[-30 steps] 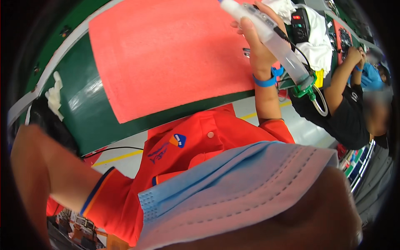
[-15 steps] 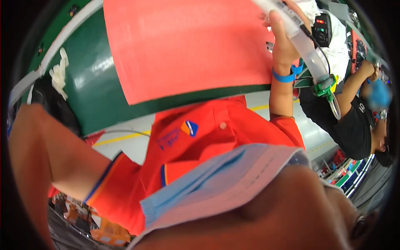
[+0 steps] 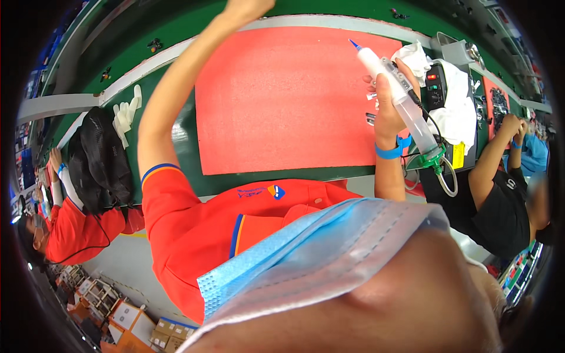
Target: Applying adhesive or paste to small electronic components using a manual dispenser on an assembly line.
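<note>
My right hand (image 3: 388,103) is wrapped around a glue dispensing syringe (image 3: 415,120) above the right part of a red mat (image 3: 282,106). The syringe slants, its blue needle tip pointing up and left, with a green cap (image 3: 432,157) and a clear hose at its lower end. A dark cable runs from the grip. A blue strap (image 3: 393,152) circles my right wrist. Small metal pieces (image 3: 370,119) lie beside that hand on the mat. My left hand (image 3: 250,7) reaches past the mat's far edge; its fingers are cut off by the picture's upper edge.
A black control box (image 3: 435,86) and white cloths (image 3: 458,109) stand right of the mat. A white glove (image 3: 125,116) and a black bag (image 3: 101,159) lie at the left. A person in black (image 3: 503,200) works at the right, another in red (image 3: 79,232) at the left.
My left arm has swung from the lower left up across the bench to the far side. My right hand still holds the syringe, now lower in view, its needle tip showing.
</note>
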`<state>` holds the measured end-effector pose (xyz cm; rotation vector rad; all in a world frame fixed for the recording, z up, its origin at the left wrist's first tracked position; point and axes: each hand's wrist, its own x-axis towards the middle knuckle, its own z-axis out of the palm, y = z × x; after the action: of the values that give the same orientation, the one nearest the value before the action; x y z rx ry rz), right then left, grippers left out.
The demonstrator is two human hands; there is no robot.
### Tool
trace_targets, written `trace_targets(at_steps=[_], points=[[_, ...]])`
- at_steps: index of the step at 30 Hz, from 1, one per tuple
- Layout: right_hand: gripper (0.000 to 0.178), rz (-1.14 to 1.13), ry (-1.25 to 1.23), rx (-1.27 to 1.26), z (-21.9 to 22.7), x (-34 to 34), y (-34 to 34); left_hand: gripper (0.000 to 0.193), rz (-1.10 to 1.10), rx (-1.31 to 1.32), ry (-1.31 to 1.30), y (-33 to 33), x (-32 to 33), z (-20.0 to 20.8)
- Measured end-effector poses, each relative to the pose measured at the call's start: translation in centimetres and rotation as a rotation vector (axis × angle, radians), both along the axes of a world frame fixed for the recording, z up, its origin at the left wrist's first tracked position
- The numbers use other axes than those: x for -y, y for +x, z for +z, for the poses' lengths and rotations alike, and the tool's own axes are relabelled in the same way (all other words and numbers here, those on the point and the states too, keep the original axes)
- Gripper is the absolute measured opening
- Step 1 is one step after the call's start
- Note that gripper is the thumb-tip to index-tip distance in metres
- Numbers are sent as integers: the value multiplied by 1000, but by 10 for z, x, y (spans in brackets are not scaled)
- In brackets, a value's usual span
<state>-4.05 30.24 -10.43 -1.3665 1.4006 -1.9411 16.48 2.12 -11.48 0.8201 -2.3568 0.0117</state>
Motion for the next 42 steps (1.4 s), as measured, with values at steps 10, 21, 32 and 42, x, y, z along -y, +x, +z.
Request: trace_targets(at_steps=[10,21,32,42], points=[[47,-74,62,3,-7,-1,-9,16,-154,443,-503,-149,63,-72],[51,31,-76,-93,-26,-10,-32,18,-365,-350,1427,-12,-60,-14],[41,-92,-12,-221,-35,-8,-23,11,-295,-599,1761,-23,-126,-45],[39,-65,124,-354,-30,-9,-15,11,-324,-533,1672,-27,-129,-39]])
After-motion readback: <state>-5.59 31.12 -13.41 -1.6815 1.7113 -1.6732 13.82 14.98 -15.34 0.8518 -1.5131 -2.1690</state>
